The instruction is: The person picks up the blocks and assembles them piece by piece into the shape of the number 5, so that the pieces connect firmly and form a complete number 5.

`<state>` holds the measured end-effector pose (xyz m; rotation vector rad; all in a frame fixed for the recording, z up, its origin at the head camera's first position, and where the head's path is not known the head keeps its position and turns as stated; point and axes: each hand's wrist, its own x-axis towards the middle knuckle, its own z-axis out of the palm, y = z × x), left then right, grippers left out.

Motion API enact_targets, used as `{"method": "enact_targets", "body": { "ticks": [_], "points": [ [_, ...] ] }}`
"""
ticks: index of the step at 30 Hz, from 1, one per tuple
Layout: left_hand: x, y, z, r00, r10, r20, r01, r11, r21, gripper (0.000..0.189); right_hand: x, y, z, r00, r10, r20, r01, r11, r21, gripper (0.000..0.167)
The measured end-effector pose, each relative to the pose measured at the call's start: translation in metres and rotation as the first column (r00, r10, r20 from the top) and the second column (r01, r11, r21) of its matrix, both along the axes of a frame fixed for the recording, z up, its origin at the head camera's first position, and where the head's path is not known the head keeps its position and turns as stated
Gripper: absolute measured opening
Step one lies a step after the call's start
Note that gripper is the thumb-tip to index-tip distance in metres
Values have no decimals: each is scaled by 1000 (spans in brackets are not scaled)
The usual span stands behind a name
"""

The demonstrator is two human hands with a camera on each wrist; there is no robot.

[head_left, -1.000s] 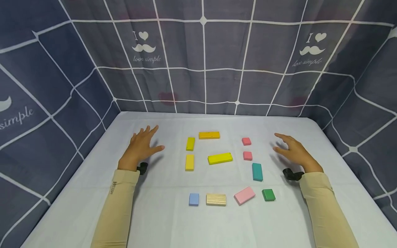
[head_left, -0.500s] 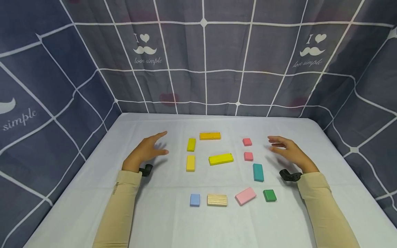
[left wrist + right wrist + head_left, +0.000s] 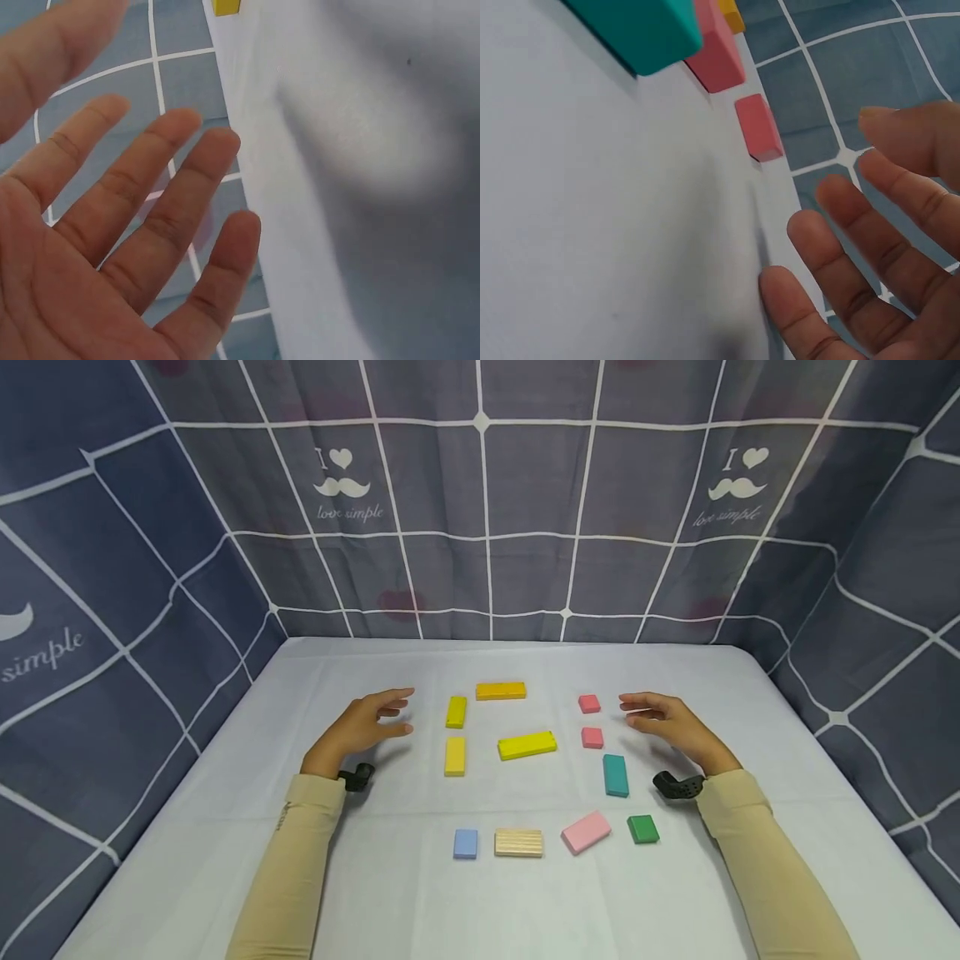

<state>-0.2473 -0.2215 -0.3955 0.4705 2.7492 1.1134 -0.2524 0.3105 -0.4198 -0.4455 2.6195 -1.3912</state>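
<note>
My left hand (image 3: 360,727) hovers over the cloth left of two short yellow blocks, an upper one (image 3: 456,712) and a lower one (image 3: 454,757). Its fingers (image 3: 165,217) are spread and hold nothing. To the right of two small red blocks, a far one (image 3: 588,703) and a near one (image 3: 592,737), my right hand (image 3: 678,727) is raised, relaxed and touching nothing. In the right wrist view the teal block (image 3: 641,34) looms close. An orange-yellow block (image 3: 501,691) and a long yellow block (image 3: 527,745) lie between the hands.
Nearer me on the white tablecloth (image 3: 405,902) lie a blue block (image 3: 465,844), a ridged wooden block (image 3: 518,842), a pink block (image 3: 586,832) and a green block (image 3: 643,829). Dark gridded curtains (image 3: 420,477) enclose the table's back and sides.
Both hands have moved inward, toward the blocks, and the left fingers have gone from widely spread to closer together. The blocks have stayed in place on the cloth.
</note>
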Motion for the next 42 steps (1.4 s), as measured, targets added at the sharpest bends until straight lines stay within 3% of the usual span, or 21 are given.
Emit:
{"method": "enact_targets", "body": {
  "ticks": [12, 23, 29, 35, 42],
  "points": [
    [-12, 5, -7, 991, 22, 131, -33, 996, 88, 66, -11, -12, -1, 996, -12, 91, 12, 1000, -2, 55],
    [-20, 16, -12, 974, -7, 224, -24, 990, 136, 65, -17, -15, 1, 984, -1, 178, 11, 998, -55, 56],
    [-25, 21, -16, 967, -14, 253, -25, 988, 150, 66, -20, -19, 2, 980, 28, 199, -4, 993, -118, 57],
    [-29, 26, -20, 963, 12, 270, -53, 988, 143, 66, -22, -25, 5, 976, 16, 216, 8, 994, -108, 58],
    [-33, 29, -23, 966, -22, 259, -15, 990, 141, 68, -27, -28, 4, 976, 19, 215, 5, 994, -110, 56]
  ]
}}
